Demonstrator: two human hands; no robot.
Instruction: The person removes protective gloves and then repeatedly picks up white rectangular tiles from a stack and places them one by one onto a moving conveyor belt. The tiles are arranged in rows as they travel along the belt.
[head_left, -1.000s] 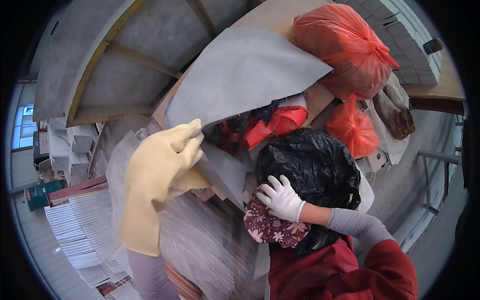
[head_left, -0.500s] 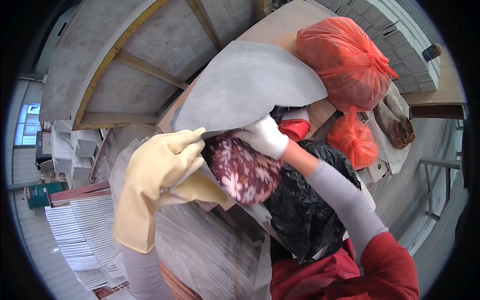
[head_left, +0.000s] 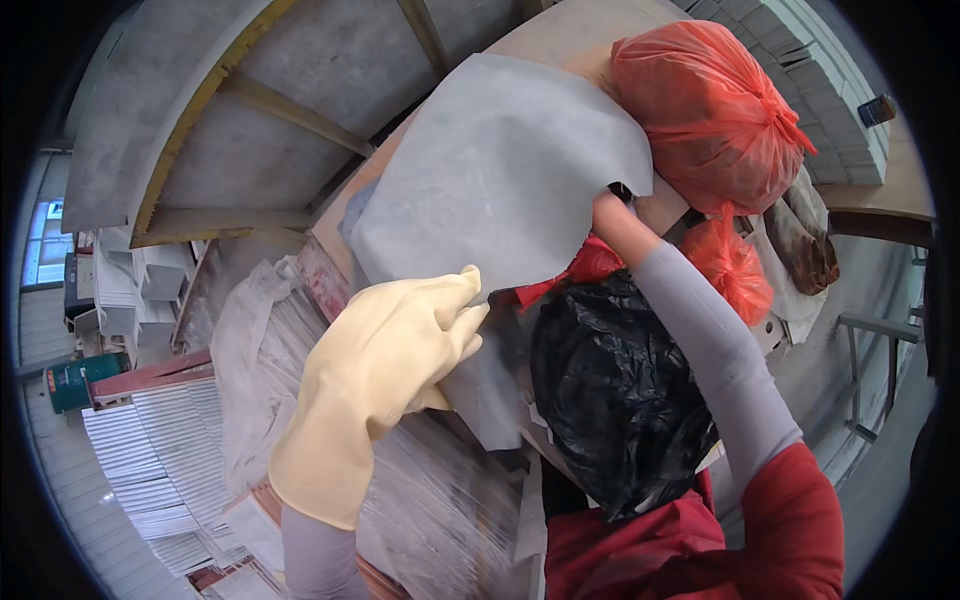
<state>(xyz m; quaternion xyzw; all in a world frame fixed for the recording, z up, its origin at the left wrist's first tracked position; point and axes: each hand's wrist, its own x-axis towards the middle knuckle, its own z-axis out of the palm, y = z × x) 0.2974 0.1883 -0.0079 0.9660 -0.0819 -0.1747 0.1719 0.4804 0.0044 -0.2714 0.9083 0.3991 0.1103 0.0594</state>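
Gloves differ between the two hands only as far as can be seen: the left hand (head_left: 400,350), in a pale yellow rubber glove with a long cuff, sits at the centre left of the frame, its grip clenched on the lower edge of a large grey sheet (head_left: 500,170). That sheet is lifted up and fills the upper middle of the frame, curling over at its top right corner.

The right forearm, in a grey sleeve with a red sleeve over it lower down, runs from the lower right of the frame up to the centre right. The right hand itself is hidden behind the sheet's right edge, so whether its grip is clenched or released cannot be told.

A bulging black plastic bag (head_left: 610,390) lies just below centre, between the two arms and touching the right forearm. Above it, a bit of red material (head_left: 590,265) peeks out from under the sheet. A big tied orange-red plastic bag (head_left: 710,110) rests at the upper right, just beside the sheet, and a smaller orange bag (head_left: 735,275) lies below it, right of the forearm. Clear plastic wrap (head_left: 260,340) covers a stack at the left, under the gloved hand. A teal drum (head_left: 75,380) stands at the far left edge.
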